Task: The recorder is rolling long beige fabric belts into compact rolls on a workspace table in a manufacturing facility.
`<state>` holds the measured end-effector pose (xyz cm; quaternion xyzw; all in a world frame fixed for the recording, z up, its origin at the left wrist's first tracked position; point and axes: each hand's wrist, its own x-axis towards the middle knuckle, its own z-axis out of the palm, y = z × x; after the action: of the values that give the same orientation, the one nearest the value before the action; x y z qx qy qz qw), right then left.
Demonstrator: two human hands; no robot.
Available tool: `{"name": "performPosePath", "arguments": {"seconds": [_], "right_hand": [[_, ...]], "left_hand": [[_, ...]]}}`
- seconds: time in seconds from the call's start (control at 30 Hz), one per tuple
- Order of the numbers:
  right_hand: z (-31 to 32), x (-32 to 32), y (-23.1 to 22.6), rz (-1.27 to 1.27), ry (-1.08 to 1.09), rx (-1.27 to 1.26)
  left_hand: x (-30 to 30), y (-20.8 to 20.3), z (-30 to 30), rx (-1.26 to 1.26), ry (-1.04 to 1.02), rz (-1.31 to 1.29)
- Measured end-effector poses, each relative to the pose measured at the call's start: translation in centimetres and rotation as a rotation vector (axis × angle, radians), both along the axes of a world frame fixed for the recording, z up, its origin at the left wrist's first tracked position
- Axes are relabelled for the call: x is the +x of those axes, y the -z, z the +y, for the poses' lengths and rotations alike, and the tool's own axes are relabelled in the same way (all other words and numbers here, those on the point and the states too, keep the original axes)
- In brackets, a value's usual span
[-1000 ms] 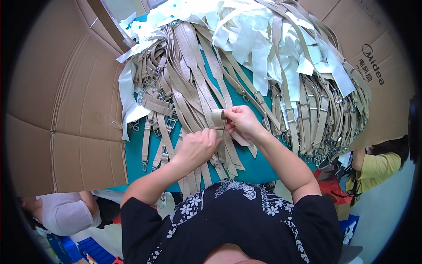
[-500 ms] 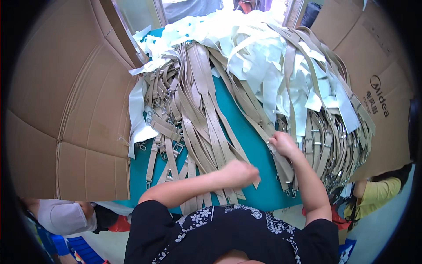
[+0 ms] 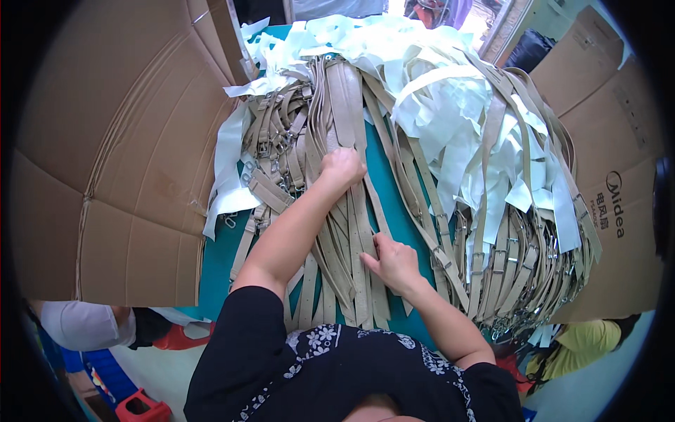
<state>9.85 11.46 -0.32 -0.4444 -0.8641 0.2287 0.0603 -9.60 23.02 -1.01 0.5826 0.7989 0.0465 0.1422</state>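
Long beige straps (image 3: 344, 98) with punched holes lie in a bundle down the middle of a teal tabletop. My left hand (image 3: 344, 167) is closed on a strap in the upper part of that bundle; the fingers hide the gripped part. Nearer to me, my right hand (image 3: 395, 261) is at the bundle's right side, thumb and forefinger apart, holding nothing that I can see. To its right lie buckled straps (image 3: 444, 264), apart from the hand. Left of the bundle is a pile of shorter beige straps with metal buckles and clips (image 3: 278, 133).
White sheet scraps (image 3: 443, 105) are heaped at the back and right. A thick pile of buckled straps (image 3: 517, 246) hangs over the right side. Cardboard (image 3: 140, 162) walls the left, and a cardboard box (image 3: 598, 141) the right. Other people sit beyond, at both sides.
My left hand has moved away from me onto the middle bundle and closed on a strap. My right hand has let go of the right-hand straps and come left and nearer, its fingers apart.
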Motion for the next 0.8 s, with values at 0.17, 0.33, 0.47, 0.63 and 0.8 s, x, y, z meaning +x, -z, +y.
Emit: {"name": "performPosePath", "arguments": {"seconds": [0.17,0.33,0.47,0.63,0.8], "right_hand": [[-0.3,0.3,-0.2,0.161,0.029,0.251],[-1.1,0.8,-1.7,0.534,0.235,-0.34],[-2.3,1.9,-0.4,0.716,0.292,-0.244],[-3.8,2.4,-0.5,0.273,0.15,0.066],[-4.5,2.4,-1.2,0.181,-0.021,0.206]], "left_hand": [[-3.4,4.0,4.3,0.1,-0.319,-1.606],[-4.8,5.2,3.5,-0.136,-0.353,-2.172],[-4.9,0.0,1.8,-0.101,-0.238,-2.433],[-7.8,-4.2,4.4,0.267,-0.19,-0.209],[-16.4,-2.4,9.7,0.406,-0.261,0.161]]}}
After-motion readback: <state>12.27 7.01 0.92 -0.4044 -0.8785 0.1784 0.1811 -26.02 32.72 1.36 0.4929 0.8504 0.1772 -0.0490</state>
